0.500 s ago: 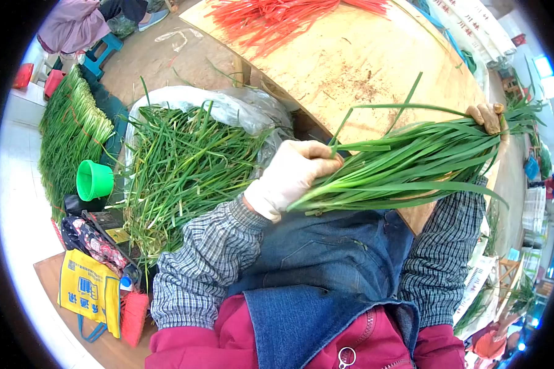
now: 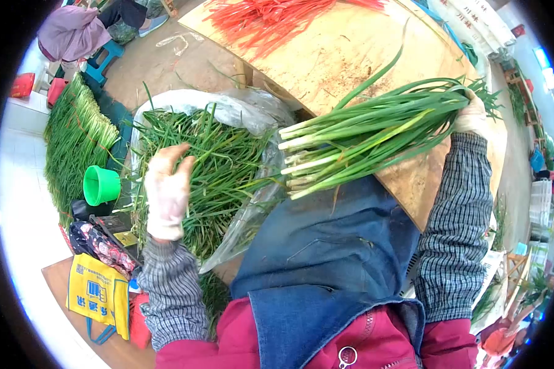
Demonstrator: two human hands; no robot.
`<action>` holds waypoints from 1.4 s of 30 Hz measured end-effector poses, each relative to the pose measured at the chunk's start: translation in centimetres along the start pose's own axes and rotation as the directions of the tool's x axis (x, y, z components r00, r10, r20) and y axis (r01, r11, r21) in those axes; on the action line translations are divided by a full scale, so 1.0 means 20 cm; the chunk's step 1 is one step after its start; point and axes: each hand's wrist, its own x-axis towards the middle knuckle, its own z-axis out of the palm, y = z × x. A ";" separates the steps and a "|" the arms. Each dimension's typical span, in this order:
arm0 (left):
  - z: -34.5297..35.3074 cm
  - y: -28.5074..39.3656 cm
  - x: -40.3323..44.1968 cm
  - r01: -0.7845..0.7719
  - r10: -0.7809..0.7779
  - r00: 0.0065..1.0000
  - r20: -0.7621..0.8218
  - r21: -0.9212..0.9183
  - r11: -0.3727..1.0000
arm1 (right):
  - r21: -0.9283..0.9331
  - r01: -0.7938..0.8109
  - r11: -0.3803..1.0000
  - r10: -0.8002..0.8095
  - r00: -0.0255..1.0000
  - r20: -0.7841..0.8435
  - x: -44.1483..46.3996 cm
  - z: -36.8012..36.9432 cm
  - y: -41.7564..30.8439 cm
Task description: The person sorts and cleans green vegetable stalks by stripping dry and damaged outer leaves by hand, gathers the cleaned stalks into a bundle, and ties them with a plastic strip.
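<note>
My right hand (image 2: 471, 115) is wrapped round the leafy end of a bunch of garlic chives (image 2: 375, 132). The bunch lies over the wooden board's edge and above my lap, its pale stem ends pointing left. One long leaf sticks up from it. My left hand (image 2: 168, 190), gloved in white, is raised over a heap of loose chive leaves (image 2: 228, 147) in a clear plastic bag (image 2: 243, 118). Its fingers are apart, a little blurred, and I see nothing held in them.
Red strips (image 2: 258, 27) lie on the wooden board (image 2: 357, 67). To the left are stacked tied chives (image 2: 74, 141), a green bucket (image 2: 100, 186) and a yellow bag (image 2: 95, 289). Another person (image 2: 74, 34) is at the upper left near a blue stool (image 2: 104, 58).
My left hand has let go of the chives and swung left over the plastic bag. The bunch's pale stem ends now show, and my right hand has shifted slightly left.
</note>
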 end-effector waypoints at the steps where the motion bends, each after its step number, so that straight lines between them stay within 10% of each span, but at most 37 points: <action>1: 0.04 0.10 -0.01 -0.021 0.027 0.999 0.034 -0.185 0.982 | 0.072 -0.032 0.997 0.033 0.999 -0.004 0.02 0.01 0.00; 4: 0.16 0.34 -0.02 -0.053 0.152 0.971 0.184 -0.457 0.888 | 0.117 -0.061 0.991 0.058 0.998 0.024 0.05 0.01 0.01; 8: 0.31 0.52 0.02 -0.377 0.359 0.873 0.330 -0.010 0.926 | 0.241 -0.140 0.960 0.137 0.990 0.028 0.05 0.02 -0.01; 12: 0.44 0.50 0.07 -0.469 0.470 0.882 0.045 -0.026 0.883 | 0.313 -0.174 0.934 0.176 0.984 0.021 0.05 0.03 -0.01; 24: 0.52 0.54 0.20 -0.661 0.661 0.744 0.094 -0.036 0.749 | 0.162 -0.017 0.987 0.016 1.000 0.009 -0.07 0.07 -0.06; 34: 0.47 0.49 0.16 -0.377 0.398 0.908 0.134 -0.159 0.913 | 0.269 -0.158 0.950 0.164 0.986 0.001 0.02 0.04 0.07; 42: 0.45 0.53 0.16 -0.510 0.485 0.844 0.228 0.064 0.858 | 0.233 -0.091 0.968 0.094 0.996 -0.002 0.03 0.11 0.04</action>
